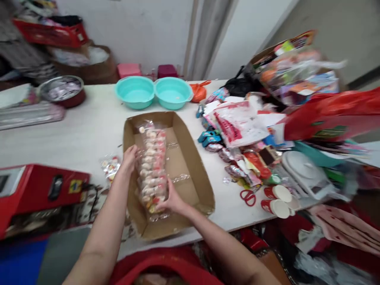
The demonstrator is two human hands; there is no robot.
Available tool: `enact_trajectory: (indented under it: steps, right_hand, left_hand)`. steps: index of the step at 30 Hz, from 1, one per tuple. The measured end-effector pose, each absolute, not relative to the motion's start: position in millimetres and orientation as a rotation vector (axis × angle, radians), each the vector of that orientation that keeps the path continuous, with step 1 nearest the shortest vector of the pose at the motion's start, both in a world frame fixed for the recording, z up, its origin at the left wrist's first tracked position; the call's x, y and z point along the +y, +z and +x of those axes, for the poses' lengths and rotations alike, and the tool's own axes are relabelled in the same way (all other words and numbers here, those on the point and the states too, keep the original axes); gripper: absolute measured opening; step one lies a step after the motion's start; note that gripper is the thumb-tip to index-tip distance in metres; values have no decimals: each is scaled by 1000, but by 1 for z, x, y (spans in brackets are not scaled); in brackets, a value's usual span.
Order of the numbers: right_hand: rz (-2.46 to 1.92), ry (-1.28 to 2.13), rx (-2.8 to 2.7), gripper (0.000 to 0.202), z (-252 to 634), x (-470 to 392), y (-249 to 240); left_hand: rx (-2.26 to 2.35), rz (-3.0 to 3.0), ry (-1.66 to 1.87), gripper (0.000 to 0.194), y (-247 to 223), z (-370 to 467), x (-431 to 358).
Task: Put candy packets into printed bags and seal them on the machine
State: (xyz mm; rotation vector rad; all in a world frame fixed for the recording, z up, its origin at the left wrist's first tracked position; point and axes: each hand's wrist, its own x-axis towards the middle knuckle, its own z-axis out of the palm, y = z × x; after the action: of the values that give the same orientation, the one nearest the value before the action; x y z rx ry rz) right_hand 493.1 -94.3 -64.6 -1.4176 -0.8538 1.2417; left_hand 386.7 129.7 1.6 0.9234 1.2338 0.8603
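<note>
A white table (93,122) is seen from above, with its right side covered by a heap of packets and papers (237,122). A shallow cardboard box (188,182) is set at the middle of the near edge. A red machine (44,194) is placed near the left end of that edge. Inside the box, along its left wall, a row of clear packets (152,166), white and red inside, is held by both hands; whether the box floor is touched cannot be told. Two turquoise basins (172,95) are stood side by side at the far edge. A filled bowl (77,98) is placed toward the far left corner. The left hand (130,157) is curled narrow on the row's left side, its fingertips partly hidden. The near right corner is gripped by the right hand (171,198), thumb along the side. Paper cups (280,194) are laid by the near edge, right of the box, just beside red scissors (247,198).
</note>
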Motion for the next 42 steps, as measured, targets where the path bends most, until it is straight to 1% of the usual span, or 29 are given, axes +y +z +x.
enact_trajectory:
  steps: [3, 5, 7, 9, 12, 13, 16, 17, 18, 19, 20, 21, 22, 23, 24, 25, 27, 28, 29, 31, 34, 35, 38, 42]
  right_hand:
    - [-1497, 1077, -1005, 133, 501, -93, -52]
    - [-1515, 932, -1170, 126, 507, -93, -42]
    - [-1480, 768, -1403, 114, 513, -92, -30]
    - [-1414, 646, -1661, 96, 520, -88, -18]
    - [-1360, 578, -1957, 64, 528, -79, -3]
    - [-1357, 560, -2003, 53, 530, -77, 1]
    - [-1366, 494, -1969, 21, 530, -78, 14]
    - [-1366, 495, -1922, 13, 529, -81, 20]
    - [-1358, 522, -1869, 10, 528, -84, 28]
    - [-1347, 574, -1809, 12, 527, -87, 38]
    - [-1331, 640, -1736, 16, 526, -90, 48]
    - [-1317, 709, -1646, 19, 525, -92, 59]
    - [-1309, 765, -1540, 20, 525, -93, 69]
    - [-1307, 799, -1424, 22, 525, -93, 79]
    - [-1307, 817, -1312, 24, 526, -92, 87]
    - [-1306, 831, -1211, 26, 527, -91, 92]
    - [-1318, 877, -1077, 30, 529, -88, 97]
    - [-1344, 902, -1052, 32, 528, -87, 96]
    - [-1390, 919, -1054, 34, 525, -87, 94]
    - [-1528, 905, -1097, 40, 513, -89, 87]
    - [-1707, 816, -1143, 59, 480, -94, 76]
    - [-1729, 806, -1142, 62, 468, -95, 72]
    - [-1734, 822, -1155, 55, 437, -94, 66]
    - [-1741, 727, -1261, 35, 423, -84, 57]
  left_hand:
    - [1234, 1136, 877, 42, 19, 333, 93]
    - [1140, 1426, 771, 47, 33, 307, 56]
    - [1044, 1742, 606, 49, 41, 291, 22]
    - [986, 2011, 500, 42, 42, 286, -1]
    - [1000, 2234, 498, 16, 34, 289, -14]
    - [1016, 2264, 518, 11, 31, 290, -15]
    - [1007, 2222, 614, 10, 29, 294, -21]
    - [991, 2149, 664, 9, 31, 295, -24]
    - [978, 2037, 728, 7, 33, 296, -28]
    - [966, 1894, 797, 12, 36, 296, -31]
    - [951, 1736, 854, 28, 39, 297, -34]
    - [930, 1581, 873, 48, 43, 298, -37]
    - [903, 1447, 848, 67, 46, 299, -39]
    - [876, 1344, 783, 80, 49, 299, -40]
    - [855, 1279, 696, 83, 52, 299, -41]
    - [843, 1247, 611, 76, 55, 299, -42]
    - [867, 1237, 515, 52, 59, 297, -44]
    - [897, 1248, 505, 44, 61, 295, -46]
    - [932, 1259, 498, 41, 62, 292, -48]
    - [1009, 1274, 477, 40, 64, 283, -54]
    - [1140, 1343, 450, 39, 65, 269, -66]
    - [1181, 1376, 451, 38, 65, 264, -70]
    - [1230, 1398, 477, 37, 65, 250, -78]
    - [1196, 1273, 467, 39, 62, 220, -78]
